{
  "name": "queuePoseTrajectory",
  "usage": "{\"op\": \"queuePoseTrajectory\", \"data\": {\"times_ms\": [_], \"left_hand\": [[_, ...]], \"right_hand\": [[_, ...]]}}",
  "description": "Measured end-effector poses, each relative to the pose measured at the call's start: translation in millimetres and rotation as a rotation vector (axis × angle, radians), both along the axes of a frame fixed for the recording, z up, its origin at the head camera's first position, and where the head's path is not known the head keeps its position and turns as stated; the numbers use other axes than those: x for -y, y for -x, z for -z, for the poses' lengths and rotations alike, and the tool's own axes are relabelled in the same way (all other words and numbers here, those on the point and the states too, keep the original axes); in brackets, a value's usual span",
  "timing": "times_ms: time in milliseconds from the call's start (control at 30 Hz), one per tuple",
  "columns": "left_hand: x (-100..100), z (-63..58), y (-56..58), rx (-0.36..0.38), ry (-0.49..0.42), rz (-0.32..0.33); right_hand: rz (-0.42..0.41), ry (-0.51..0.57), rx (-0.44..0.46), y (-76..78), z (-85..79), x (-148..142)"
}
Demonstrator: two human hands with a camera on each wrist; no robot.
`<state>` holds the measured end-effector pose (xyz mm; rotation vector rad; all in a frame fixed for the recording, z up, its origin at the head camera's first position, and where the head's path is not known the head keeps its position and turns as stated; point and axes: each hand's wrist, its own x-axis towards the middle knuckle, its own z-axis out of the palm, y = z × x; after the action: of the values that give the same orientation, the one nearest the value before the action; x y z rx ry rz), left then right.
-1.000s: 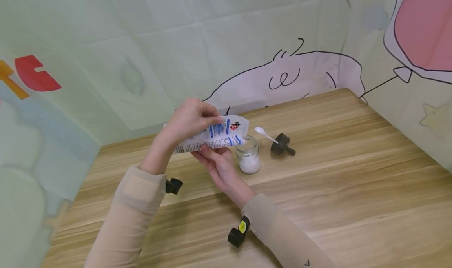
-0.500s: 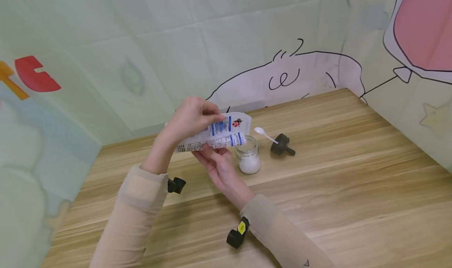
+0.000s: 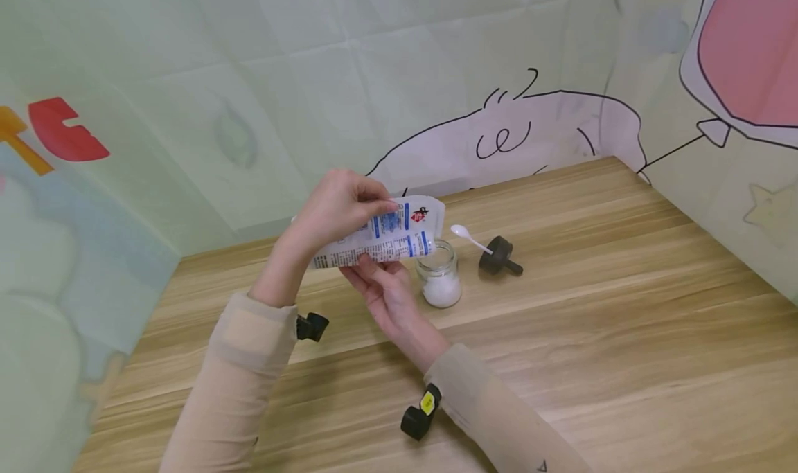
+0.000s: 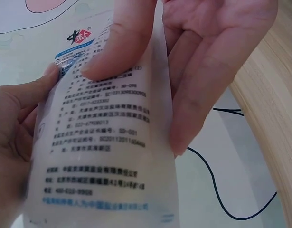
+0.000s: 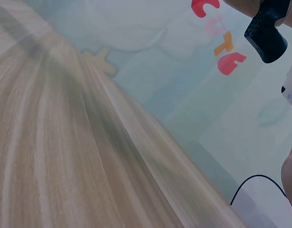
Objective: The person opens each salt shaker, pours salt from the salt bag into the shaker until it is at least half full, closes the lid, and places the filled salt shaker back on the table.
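Note:
A white printed salt bag (image 3: 402, 243) is held on its side, one end at the mouth of a glass jar (image 3: 441, 289) partly filled with white granules. From above, my left hand (image 3: 337, 206) pinches the bag between thumb and fingers. My right hand (image 3: 389, 300) grips it from below, thumb on the near face. Close up in the left wrist view, the bag (image 4: 100, 156) shows rows of small print, with my left thumb (image 4: 122, 42) across it. Whether granules are falling cannot be made out. The right wrist view catches only an edge of the bag (image 5: 291, 88).
Right of the jar, a black lid (image 3: 497, 255) with a peg-like knob lies on its side; a white spoon (image 3: 461, 232) sticks out of it. Wood-grain table (image 3: 598, 307) runs to a printed cloth wall (image 3: 280, 113). Black cameras (image 3: 312, 327) hang from both wrists.
Over the last second the bag has risen slightly and shifted a little to the right, with the left hand moving along. Jar, lid and spoon stay where they were.

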<state>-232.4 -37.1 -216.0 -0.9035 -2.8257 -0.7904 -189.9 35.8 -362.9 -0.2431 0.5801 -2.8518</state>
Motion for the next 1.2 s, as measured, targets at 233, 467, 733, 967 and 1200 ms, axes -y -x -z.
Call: {"op": "queuePoseTrajectory", "data": {"times_ms": [233,467,733,967,1200], "left_hand": [[0.5,0.6,0.1,-0.002,-0.011,-0.001],[0.4,-0.1,-0.5,0.03,0.002,-0.018],[-0.6,1.8,-0.2,0.028,0.019,-0.013],[-2.3,3.3,-0.2,0.016,0.041,-0.016],[-1.8,4.8,0.0,0.004,0.049,-0.019]], "right_hand": [[-0.005,-0.005,-0.003,0.5,0.0,-0.1],[0.003,-0.019,-0.015,0.4,-0.8,-1.1],[0.013,-0.032,-0.023,1.1,0.1,-2.1],[0.026,-0.035,-0.012,2.0,-0.3,-3.0],[0.028,-0.049,-0.006,1.3,-1.7,-2.5]]}}
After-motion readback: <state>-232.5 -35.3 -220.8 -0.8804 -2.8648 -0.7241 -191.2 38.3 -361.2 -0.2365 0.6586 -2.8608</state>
